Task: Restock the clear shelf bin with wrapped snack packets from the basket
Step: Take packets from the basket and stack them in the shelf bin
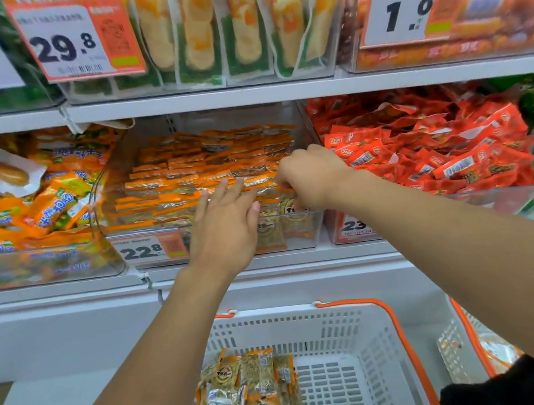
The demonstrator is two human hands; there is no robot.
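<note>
At mid-frame, the flat left hand (227,222) steadies orange-edged wrapped snack packets (206,173) in the clear plastic shelf bin (100,206) while the right hand (310,178) pinches one there; overfilling could spill packets over its front into the white slotted basket (366,343) below.

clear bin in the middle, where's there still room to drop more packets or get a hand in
The clear bin looks bare only along its back wall, behind the orange packets. The front right corner is crowded: the left hand lies flat on the stack and the right hand is curled among packets. The basket has bare floor on its right.
</note>
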